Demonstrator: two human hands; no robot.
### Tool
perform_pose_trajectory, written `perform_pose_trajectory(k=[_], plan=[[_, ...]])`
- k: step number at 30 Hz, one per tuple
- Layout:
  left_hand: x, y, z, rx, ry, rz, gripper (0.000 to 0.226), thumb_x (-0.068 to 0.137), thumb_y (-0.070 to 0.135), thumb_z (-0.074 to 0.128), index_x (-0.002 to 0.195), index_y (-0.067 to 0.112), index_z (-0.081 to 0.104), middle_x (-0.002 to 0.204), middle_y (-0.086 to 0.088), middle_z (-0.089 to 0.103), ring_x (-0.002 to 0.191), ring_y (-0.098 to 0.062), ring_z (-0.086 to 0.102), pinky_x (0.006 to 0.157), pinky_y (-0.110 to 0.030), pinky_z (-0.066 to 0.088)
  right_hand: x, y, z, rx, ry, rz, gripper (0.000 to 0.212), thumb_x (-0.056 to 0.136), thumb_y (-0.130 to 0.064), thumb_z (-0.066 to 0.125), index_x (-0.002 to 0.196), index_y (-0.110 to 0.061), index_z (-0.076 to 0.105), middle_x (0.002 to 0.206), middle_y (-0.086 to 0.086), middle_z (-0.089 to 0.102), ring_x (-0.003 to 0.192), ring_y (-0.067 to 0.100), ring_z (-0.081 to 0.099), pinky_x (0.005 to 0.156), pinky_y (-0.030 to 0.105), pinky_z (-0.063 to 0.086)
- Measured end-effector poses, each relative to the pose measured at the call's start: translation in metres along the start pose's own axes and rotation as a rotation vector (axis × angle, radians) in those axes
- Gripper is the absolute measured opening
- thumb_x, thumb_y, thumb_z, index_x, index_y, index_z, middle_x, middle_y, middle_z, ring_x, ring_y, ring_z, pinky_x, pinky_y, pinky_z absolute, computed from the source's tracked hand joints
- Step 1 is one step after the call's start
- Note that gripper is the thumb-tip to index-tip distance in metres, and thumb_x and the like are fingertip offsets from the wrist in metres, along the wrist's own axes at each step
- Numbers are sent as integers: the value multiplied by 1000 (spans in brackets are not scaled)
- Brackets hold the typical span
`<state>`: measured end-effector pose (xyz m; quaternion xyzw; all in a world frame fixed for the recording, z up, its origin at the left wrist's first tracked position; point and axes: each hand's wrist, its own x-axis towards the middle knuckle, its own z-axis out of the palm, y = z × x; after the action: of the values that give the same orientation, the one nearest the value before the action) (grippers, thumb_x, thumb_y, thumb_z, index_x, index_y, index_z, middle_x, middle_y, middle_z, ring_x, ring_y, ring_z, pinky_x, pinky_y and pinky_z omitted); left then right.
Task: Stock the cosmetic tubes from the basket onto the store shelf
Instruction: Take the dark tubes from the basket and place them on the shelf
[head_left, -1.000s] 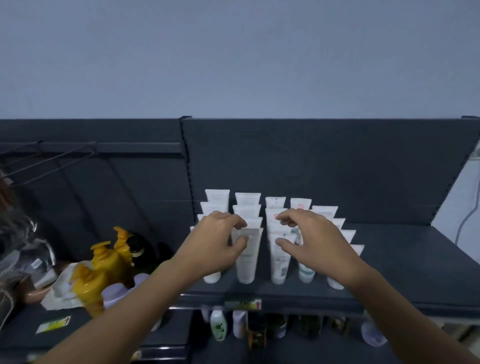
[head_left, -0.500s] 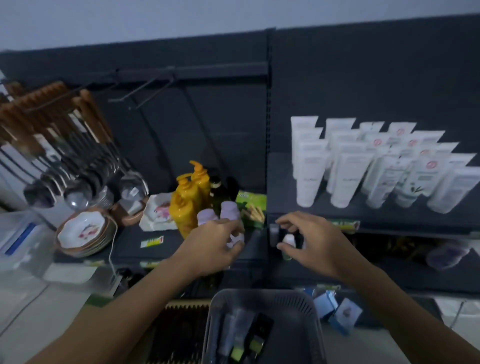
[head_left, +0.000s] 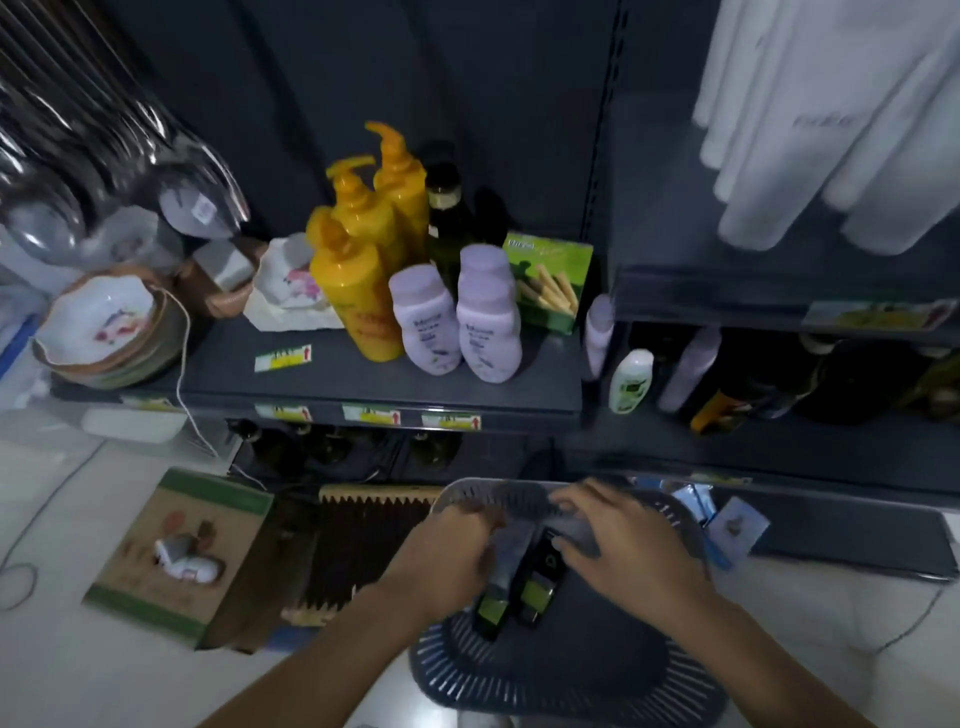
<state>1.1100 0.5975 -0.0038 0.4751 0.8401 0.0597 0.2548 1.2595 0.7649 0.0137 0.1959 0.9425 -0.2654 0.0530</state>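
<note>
Just two hands (head_left: 540, 551), two dark tubes (head_left: 519, 582)

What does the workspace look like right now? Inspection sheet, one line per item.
Surface: dark metal store shelf, price tags on its front edge.
Job's things: grey slotted plastic basket on the pale floor; dark tubes with green labels inside; white cosmetic tubes on the upper right shelf.
Clutter: yellow pump bottles, lilac powder bottles, green snack box, floral bowls.
Grippers: left hand and right hand in the basket; grip unclear.
Cables: thin white cord hanging past the shelf edge.
Surroundings: cardboard box on the floor.
</note>
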Motion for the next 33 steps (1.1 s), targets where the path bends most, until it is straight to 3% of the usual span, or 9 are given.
perform_pose_trajectory(k=[3, 9, 14, 16, 19, 22, 27, 33], plan=[[33, -17, 51, 54, -111, -36, 49, 94, 13, 58, 141, 22, 50, 137, -7, 55, 115, -33, 62, 89, -44, 54, 18, 30, 62, 25, -47, 58, 39, 94, -43, 64, 131, -35, 54, 127, -17, 57, 114, 8, 61, 86, 29, 54], [83, -46, 129, 206, -199, -96, 58, 93, 7, 61, 147, 16, 42, 142, -11, 45, 121, -36, 58, 92, -50, 54, 44, 85, 168, 56, -158, 185, 36, 92, -45, 66, 123, -30, 56, 127, -6, 55, 115, 20, 59, 88, 38, 52], [109, -54, 166, 255, -123, 159, 50, 91, 8, 62, 139, 16, 51, 141, -2, 51, 133, -24, 46, 102, -37, 45, 59, 115, 228, 80, -209, 279, 76, 85, -49, 75, 145, -19, 42, 137, 3, 40, 127, 26, 50, 98, 40, 50], [119, -55, 177, 215, -150, 228, 54, 89, 7, 61, 141, 14, 49, 141, -3, 53, 135, -24, 42, 103, -37, 44, 66, 124, 241, 118, -248, 312, 98, 81, -49, 79, 156, -15, 27, 143, 7, 33, 132, 29, 46, 105, 42, 47], [130, -56, 191, 225, -215, 278, 63, 85, 10, 65, 145, 11, 45, 139, -6, 55, 132, -26, 38, 104, -32, 38, 75, 134, 251, 135, -302, 346, 110, 73, -52, 84, 157, -16, 24, 150, 11, 28, 141, 32, 33, 115, 42, 37], [134, -55, 200, 238, -260, 282, 57, 87, 15, 65, 139, 7, 44, 123, -10, 60, 122, -28, 39, 88, -27, 30, 82, 137, 255, 62, -332, 341, 113, 68, -56, 85, 157, -19, 25, 154, 13, 27, 144, 33, 24, 119, 41, 30], [137, -46, 207, 491, -305, 293, 52, 89, 21, 63, 136, 6, 48, 133, -12, 57, 132, -35, 34, 106, -41, 29, 90, 143, 263, 21, -325, 372, 121, 56, -62, 88, 153, -18, 33, 152, 14, 30, 142, 35, 24, 120, 42, 26], [147, -35, 196, 667, -316, 306, 40, 85, 20, 69, 122, 10, 64, 122, -9, 62, 132, -34, 33, 107, -41, 32, 97, 141, 258, 4, -355, 477, 129, 47, -58, 95, 147, -9, 31, 147, 17, 30, 138, 36, 26, 118, 44, 30]])
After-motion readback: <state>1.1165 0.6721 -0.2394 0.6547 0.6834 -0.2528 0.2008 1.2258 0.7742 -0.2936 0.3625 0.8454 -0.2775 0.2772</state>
